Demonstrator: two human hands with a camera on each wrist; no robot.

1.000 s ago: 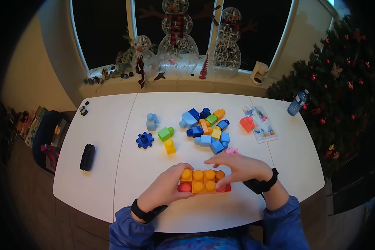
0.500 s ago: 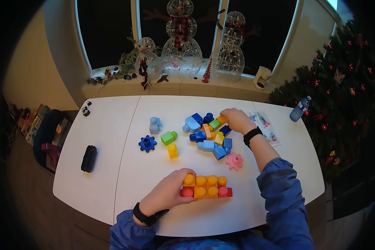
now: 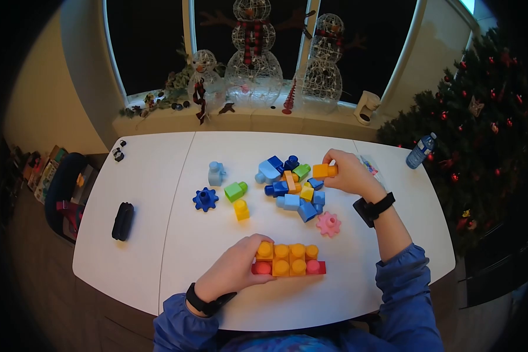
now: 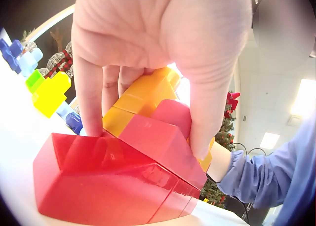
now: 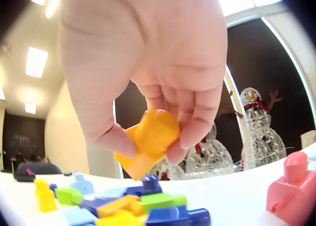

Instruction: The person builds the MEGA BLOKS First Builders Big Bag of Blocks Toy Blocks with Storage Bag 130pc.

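Note:
A block assembly, orange-yellow on top (image 3: 281, 268) with red blocks (image 4: 113, 181) below, stands at the table's near middle. My left hand (image 3: 232, 270) grips its left end between thumb and fingers. Over the right side of the block pile, my right hand (image 3: 355, 173) pinches an orange block (image 5: 150, 139) between thumb and fingertips, raised above the blocks in the right wrist view. Beneath and left of it lie blue, green, orange and yellow blocks, among them a yellow one (image 3: 307, 191). A pink gear piece (image 3: 328, 224) is nearer me.
On the white table (image 3: 135, 276) are a blue gear piece (image 3: 205, 199), a light blue block (image 3: 216, 173), a green block (image 3: 236, 191), a yellow block (image 3: 241, 210), a black case (image 3: 122, 221) and a water bottle (image 3: 421, 151). A picture sheet is partly behind my right hand.
My right hand left the assembly, reached to the pile's right edge, took hold of the orange block and moved it slightly right. My left hand kept its grip.

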